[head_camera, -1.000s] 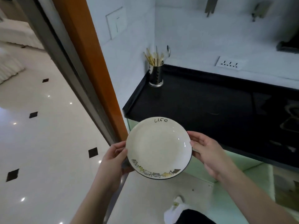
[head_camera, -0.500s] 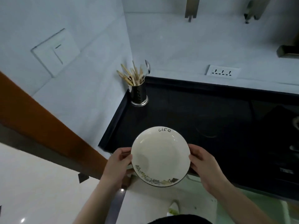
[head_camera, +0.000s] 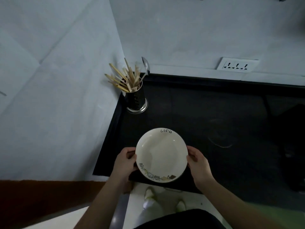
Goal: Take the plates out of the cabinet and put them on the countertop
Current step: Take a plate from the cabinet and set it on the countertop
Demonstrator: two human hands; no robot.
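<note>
A white plate (head_camera: 161, 154) with "life" written on its far rim and a small drawing along its near rim is level over the near left part of the black countertop (head_camera: 214, 116). My left hand (head_camera: 125, 162) grips its left rim and my right hand (head_camera: 198, 164) grips its right rim. Whether the plate touches the counter I cannot tell. The cabinet is out of view.
A metal holder (head_camera: 136, 100) with chopsticks and a spoon stands in the counter's far left corner. White tiled walls close the left and back; a socket strip (head_camera: 237, 65) sits on the back wall. The counter's right side is dark. My feet show on the floor below.
The plate and both hands have moved forward from beyond the counter's front edge to over its near left part. The view has tilted down and closer to the counter.
</note>
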